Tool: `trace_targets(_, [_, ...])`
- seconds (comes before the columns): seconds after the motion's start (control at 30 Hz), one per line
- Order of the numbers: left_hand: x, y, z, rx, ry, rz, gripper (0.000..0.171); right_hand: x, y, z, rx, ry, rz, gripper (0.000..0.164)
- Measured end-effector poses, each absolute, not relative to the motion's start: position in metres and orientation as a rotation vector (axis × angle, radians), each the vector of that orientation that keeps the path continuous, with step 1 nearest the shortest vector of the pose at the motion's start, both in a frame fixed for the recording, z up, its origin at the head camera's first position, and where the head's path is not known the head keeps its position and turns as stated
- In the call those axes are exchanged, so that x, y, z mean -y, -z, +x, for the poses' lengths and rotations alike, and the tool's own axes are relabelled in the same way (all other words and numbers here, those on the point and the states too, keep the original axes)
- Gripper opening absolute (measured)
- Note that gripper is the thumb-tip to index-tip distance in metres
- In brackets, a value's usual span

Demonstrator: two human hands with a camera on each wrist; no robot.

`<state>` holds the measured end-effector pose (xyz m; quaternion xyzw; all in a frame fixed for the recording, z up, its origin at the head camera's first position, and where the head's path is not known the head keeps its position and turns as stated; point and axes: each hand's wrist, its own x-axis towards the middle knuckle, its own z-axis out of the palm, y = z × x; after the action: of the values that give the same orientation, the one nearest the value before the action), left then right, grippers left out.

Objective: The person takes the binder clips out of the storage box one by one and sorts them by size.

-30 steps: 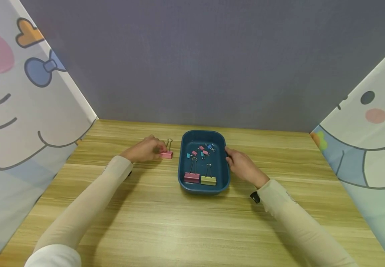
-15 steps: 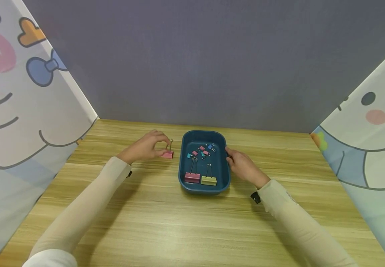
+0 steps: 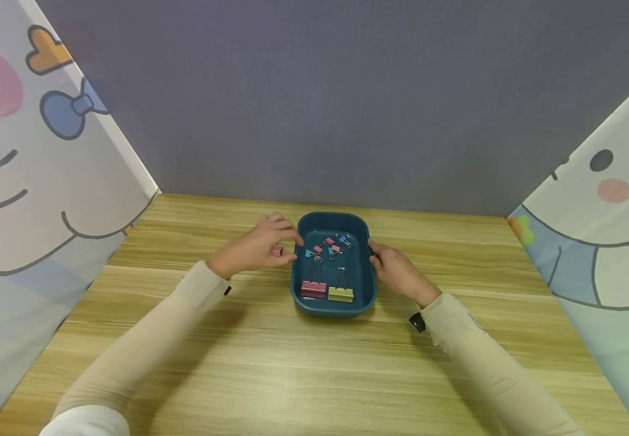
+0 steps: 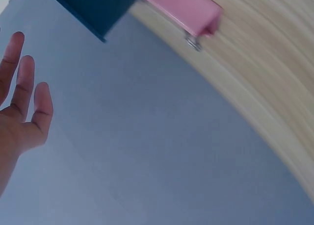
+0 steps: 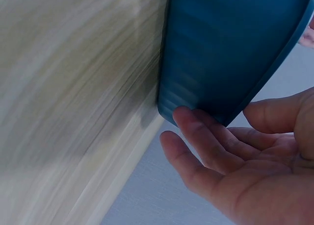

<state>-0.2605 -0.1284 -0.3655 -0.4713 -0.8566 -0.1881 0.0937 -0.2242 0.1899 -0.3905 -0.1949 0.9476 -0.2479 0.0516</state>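
Observation:
My left hand (image 3: 257, 245), thumb and forefinger spread apart, is at the left rim of a blue tray (image 3: 333, 312). A pink binder clip (image 3: 277, 250) stands on the table beside the tray, partly hidden by that hand. It appears fully in the left wrist view as a pink binder clip (image 4: 184, 9), apart from the fingers. On the opposite side, my right hand (image 3: 402, 272) holds the tray's rim, with the fingers along its outer wall (image 5: 216, 53). Inside lie a large dark pink binder clip (image 3: 313, 289) and a yellow binder clip (image 3: 340, 295).
Several small binder clips, among them a blue clip (image 3: 343, 240) and a teal clip (image 3: 311, 253), lie toward the tray's far end. The wooden table (image 3: 303, 375) ends at a grey panel (image 3: 314, 109). Cartoon-printed sheets (image 3: 36, 200) flank both sides.
My left hand has released the pink binder clip's area and moved right to the tray's left rim, covering more of the clip. The right hand and the tray have stayed put.

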Motion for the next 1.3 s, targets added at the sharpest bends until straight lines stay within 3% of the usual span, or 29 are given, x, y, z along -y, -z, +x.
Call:
trace_targets(0.8, [0.092, 0.37, -0.251, 2.594, 0.439, -1.613, 0.026, -0.19, 0.393, -0.225, -2.888, 0.753, -0.586, 0.046])
trace_targets(1.3, [0.079, 0.384, -0.251, 2.662, 0.27, -1.687, 0.019, -0.189, 0.393, -0.225, -2.892, 0.767, -0.576, 0.046])
